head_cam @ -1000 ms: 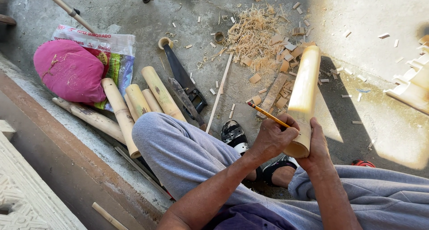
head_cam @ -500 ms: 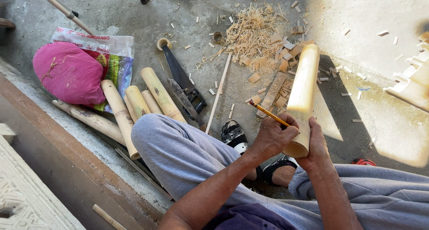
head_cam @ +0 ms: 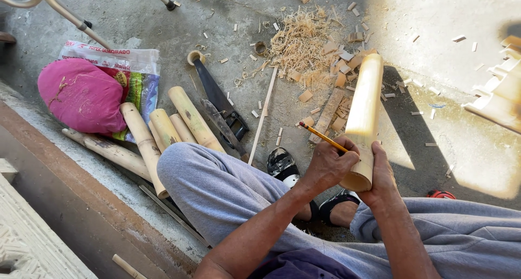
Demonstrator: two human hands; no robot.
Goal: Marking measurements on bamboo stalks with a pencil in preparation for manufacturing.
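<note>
A pale bamboo section (head_cam: 362,116) stands tilted at the centre right of the frame, its lower cut end near the person's knees and its upper end leaning away toward the top of the frame. The right hand (head_cam: 378,173) wraps the lower end from the right side, fingers clenched around the bamboo and steadying it. The left hand (head_cam: 327,165) lies against the same lower part from the left, its fingers pinched on a yellow pencil (head_cam: 322,136) whose blunt end points up and to the left; the tip is hidden behind the fingers against the bamboo, so whether it touches the surface cannot be told.

Both forearms come in from the bottom edge over legs in grey trousers (head_cam: 217,187). Between the knees, just below the bamboo, black sandals (head_cam: 283,164) show on the concrete floor (head_cam: 135,18).

At the left centre, a row of 4 or 5 cut bamboo lengths (head_cam: 192,117) lies side by side, partly under the left leg. Just right of them lie a dark handsaw (head_cam: 217,97) and a thin wooden strip (head_cam: 263,113). A pink cloth bundle (head_cam: 81,96) rests on a printed plastic sack (head_cam: 133,75) at the upper left. A heap of wood shavings and chips (head_cam: 301,40) spreads at the upper centre, close behind the bamboo's top.
</note>
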